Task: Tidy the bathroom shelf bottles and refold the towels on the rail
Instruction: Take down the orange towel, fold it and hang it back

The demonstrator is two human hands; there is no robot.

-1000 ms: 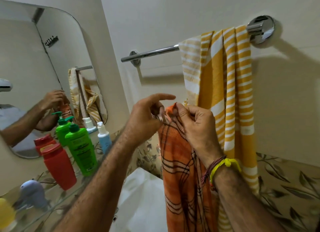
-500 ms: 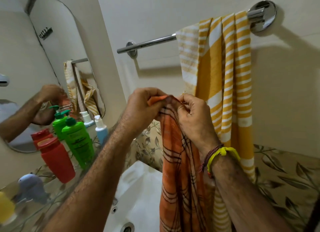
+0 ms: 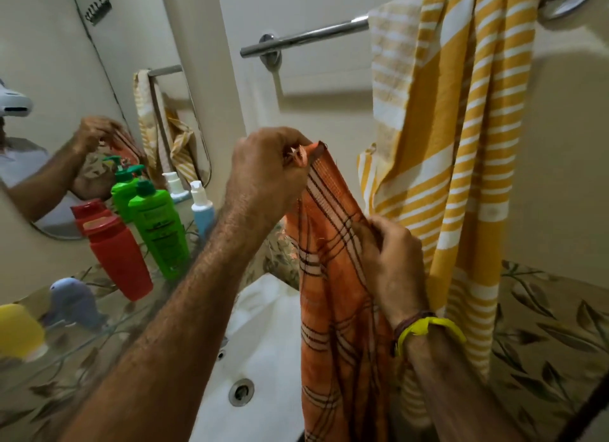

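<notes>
While left hand (image 3: 267, 171) pinches orange towel (image 3: 333, 276) corner, right hand (image 3: 392, 260) seemingly grips its edge.

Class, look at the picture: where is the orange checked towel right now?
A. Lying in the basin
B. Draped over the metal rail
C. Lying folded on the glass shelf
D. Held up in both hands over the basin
D: the left hand pinches the orange checked towel at its top corner, and the right hand grips its edge lower down; only the yellow striped towel hangs on the rail.
</notes>
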